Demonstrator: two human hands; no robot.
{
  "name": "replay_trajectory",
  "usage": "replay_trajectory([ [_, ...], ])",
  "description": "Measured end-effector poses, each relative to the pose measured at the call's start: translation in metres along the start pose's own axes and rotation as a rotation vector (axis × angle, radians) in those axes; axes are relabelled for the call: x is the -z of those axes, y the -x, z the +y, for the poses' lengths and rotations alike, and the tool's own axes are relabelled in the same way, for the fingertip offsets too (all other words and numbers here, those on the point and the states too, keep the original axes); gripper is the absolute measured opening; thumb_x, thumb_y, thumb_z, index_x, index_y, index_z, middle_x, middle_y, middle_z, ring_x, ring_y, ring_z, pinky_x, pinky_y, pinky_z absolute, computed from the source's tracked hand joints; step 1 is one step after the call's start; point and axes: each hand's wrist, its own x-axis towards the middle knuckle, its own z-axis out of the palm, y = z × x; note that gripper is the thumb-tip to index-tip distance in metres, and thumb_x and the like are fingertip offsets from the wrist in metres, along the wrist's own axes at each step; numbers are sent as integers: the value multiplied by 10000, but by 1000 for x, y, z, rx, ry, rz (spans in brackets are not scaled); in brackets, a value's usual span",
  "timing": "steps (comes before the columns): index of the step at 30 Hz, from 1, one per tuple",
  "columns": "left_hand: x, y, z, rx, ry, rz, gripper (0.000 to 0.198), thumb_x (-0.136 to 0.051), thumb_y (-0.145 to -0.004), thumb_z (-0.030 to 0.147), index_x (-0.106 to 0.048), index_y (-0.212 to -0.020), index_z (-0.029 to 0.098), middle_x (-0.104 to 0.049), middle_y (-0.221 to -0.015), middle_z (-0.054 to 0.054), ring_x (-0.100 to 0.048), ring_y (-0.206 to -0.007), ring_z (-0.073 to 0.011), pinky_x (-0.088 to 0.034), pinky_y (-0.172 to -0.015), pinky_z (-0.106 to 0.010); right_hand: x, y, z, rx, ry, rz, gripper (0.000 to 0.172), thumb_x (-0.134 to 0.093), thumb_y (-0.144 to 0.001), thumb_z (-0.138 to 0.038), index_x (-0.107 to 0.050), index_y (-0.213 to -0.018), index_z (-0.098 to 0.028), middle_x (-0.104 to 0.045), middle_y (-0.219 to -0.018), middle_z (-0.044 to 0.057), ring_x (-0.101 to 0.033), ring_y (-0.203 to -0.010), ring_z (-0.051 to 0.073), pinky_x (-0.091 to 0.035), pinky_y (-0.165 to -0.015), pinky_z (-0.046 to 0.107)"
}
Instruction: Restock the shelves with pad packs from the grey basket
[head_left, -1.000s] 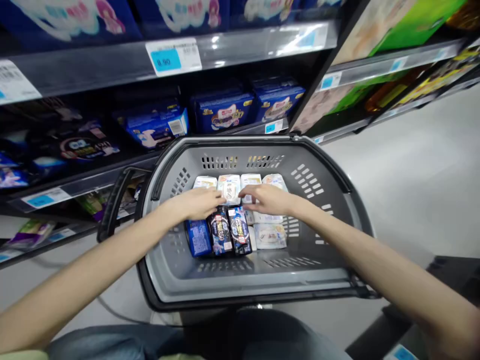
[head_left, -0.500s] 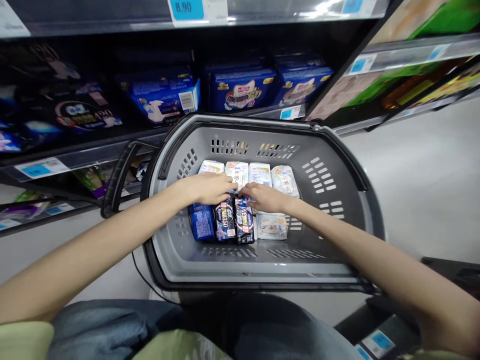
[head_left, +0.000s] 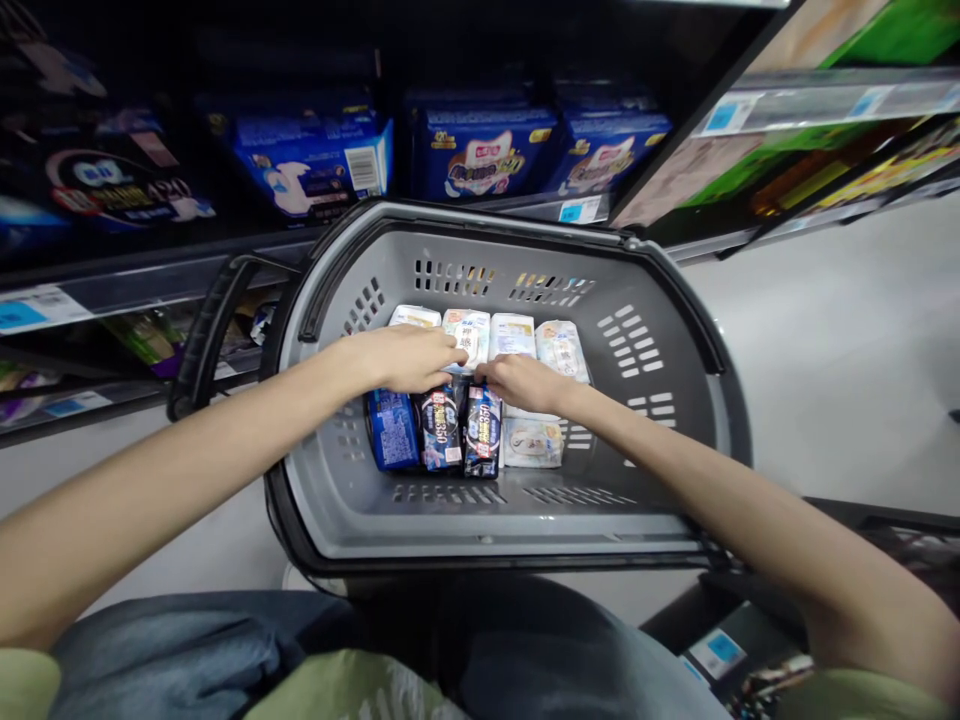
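Inside a grey shopping basket (head_left: 517, 535), my left hand (head_left: 405, 358) reaches over the upper end of a black sanitary pad pack marked 350 (head_left: 441, 428). Its fingers are slightly bent, with the thumb apart. My right hand (head_left: 525, 383) has its fingers closed at the upper end of the neighbouring black sanitary pad pack (head_left: 482, 432); its thumb is mostly hidden. A blue pack (head_left: 394, 430) stands left of these. Several white packs form a row behind, including one by my left fingertips (head_left: 472, 335). Another white pack (head_left: 532, 443) lies front right, below my right wrist.
A shelf with blue pad packs (head_left: 487, 150) rises behind the basket. The basket's black handle (head_left: 206, 340) sticks out at the left. Shelves of green-and-pink packages (head_left: 757, 165) stand at the right. A dark object with a price tag (head_left: 721, 650) is low right.
The basket and both hands appear slightly further left and higher as the view shifts. Both hands stay at the upper ends of the black packs, and the packs keep their arrangement.
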Motion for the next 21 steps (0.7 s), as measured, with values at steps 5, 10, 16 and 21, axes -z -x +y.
replay_trajectory([
  [5,-1,1,-2,22,13,38,347,-466,-907,290,-657,-1184,203,-682,-1047,-116,-613,-934,-255,-480,-812,-375,13,3,4,92,-35,74,210,-532,-826,-105,-646,-989,-172,-667,-866,81,-567,-757,192,-341,-662,289],
  [10,2,2,-1,40,-23,58,336,-476,-913,286,-641,-1195,207,-678,-1064,-107,-624,-936,-243,-491,-790,-353,33,8,8,196,-62,178,151,-558,-731,-93,-530,-842,-192,-567,-781,38,-476,-699,165,-317,-651,281],
  [16,12,4,8,107,40,81,465,-410,-986,427,-591,-1323,162,-662,-1196,-151,-629,-1034,-271,-488,-870,-377,63,24,13,212,-207,413,182,-559,-710,-113,-426,-768,-224,-552,-735,-9,-476,-652,138,-340,-634,266],
  [21,22,5,15,240,175,180,763,-316,-999,607,-195,-1593,144,-573,-1365,-216,-587,-1178,-329,-461,-939,-422,74,41,26,108,-372,837,225,-563,-764,-130,-373,-753,-250,-613,-793,-11,-642,-801,171,-458,-716,292],
])
